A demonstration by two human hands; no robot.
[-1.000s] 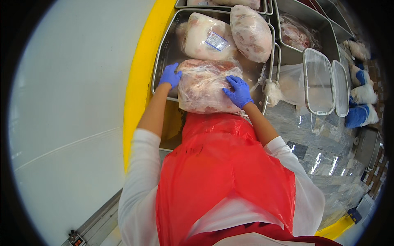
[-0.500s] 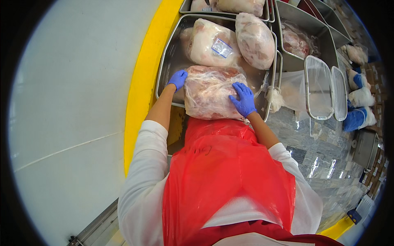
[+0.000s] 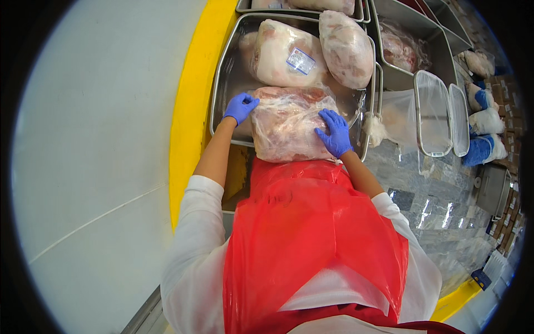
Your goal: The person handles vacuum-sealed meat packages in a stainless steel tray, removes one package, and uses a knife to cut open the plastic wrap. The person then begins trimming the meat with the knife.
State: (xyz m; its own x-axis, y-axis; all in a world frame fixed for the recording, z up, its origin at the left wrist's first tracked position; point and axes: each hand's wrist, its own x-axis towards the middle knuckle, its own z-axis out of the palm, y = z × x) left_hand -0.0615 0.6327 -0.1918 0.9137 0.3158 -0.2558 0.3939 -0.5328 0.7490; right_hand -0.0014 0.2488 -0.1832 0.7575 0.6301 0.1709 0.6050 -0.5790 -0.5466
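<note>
My left hand (image 3: pixel 241 108) now curls its fingers tighter against the wrapped meat (image 3: pixel 289 125), hold unclear; right hand (image 3: pixel 335 134), loosely spread atop it, likely steadies.

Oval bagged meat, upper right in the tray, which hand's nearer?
Right. The right hand lies on the front bagged meat, below the oval piece in view; the left hand is farther, by the front bag's left edge.

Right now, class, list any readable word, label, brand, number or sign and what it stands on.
No text reads clearly.
Blue-and-white label on a wrapped meat piece: too small.
Dark marking on the red apron: too blurred.
Tag on the metal rim: too small.
Label on another piece, top edge: too small.
</note>
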